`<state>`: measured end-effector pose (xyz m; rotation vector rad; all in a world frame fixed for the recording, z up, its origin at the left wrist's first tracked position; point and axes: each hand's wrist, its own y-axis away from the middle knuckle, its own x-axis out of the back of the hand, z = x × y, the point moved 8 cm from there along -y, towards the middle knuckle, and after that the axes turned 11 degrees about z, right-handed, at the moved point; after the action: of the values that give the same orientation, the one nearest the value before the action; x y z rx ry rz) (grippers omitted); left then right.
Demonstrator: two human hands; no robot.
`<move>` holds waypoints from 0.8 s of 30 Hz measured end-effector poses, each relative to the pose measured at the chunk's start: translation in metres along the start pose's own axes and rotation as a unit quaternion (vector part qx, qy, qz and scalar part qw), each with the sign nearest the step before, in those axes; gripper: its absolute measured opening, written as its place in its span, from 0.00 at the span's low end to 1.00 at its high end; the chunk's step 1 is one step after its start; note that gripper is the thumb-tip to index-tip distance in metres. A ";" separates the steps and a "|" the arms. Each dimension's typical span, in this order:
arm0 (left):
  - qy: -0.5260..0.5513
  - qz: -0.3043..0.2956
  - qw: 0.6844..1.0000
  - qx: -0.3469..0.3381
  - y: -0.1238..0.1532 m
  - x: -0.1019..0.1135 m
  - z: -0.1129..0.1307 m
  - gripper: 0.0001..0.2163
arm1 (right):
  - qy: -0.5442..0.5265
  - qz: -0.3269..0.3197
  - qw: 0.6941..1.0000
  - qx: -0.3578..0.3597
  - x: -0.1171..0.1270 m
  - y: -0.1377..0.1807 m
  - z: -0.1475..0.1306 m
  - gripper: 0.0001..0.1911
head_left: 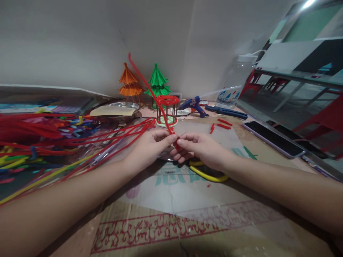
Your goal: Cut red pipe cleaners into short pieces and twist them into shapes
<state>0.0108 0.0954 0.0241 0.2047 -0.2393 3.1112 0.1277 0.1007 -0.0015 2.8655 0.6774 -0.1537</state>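
Two hands meet at the centre of the bench point(166, 200). The left hand point(150, 146) and the right hand point(199, 148) both pinch one red pipe cleaner point(150, 87) between thumb and forefinger, the fingertips of the two hands almost touching. The pipe cleaner is a single thin, fuzzy red stem; from the pinch it rises up and to the left, nearly straight, its free end standing above the models behind.

Just behind the hands stands one small round cage-like model point(167, 110) with a red top, dark uprights and a pale green base. Farther back are two pipe-cleaner trees, one orange point(130, 84), one green point(158, 82). Right of the model lie one blue glue gun point(194, 105) and about three short red offcuts point(221, 125). Two phones point(273, 138) lie side by side at the right edge. One yellow-edged tool point(207, 175) lies partly hidden under the right hand. At left sprawls a heap of many coloured pipe cleaners point(40, 137), mostly red, too many to count.
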 end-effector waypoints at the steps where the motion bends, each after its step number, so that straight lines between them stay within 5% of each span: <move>1: -0.004 -0.002 1.000 -0.002 0.000 0.000 0.000 0.13 | 0.012 -0.002 1.000 -0.001 0.001 -0.001 0.000 0.10; 24: -0.037 0.026 0.997 -0.067 0.001 0.000 0.006 0.11 | 0.064 0.010 0.998 0.006 0.001 0.002 -0.001 0.13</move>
<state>0.0115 0.0937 0.0303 0.3156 -0.4599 3.1272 0.1298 0.0996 -0.0006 2.9123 0.6719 0.0281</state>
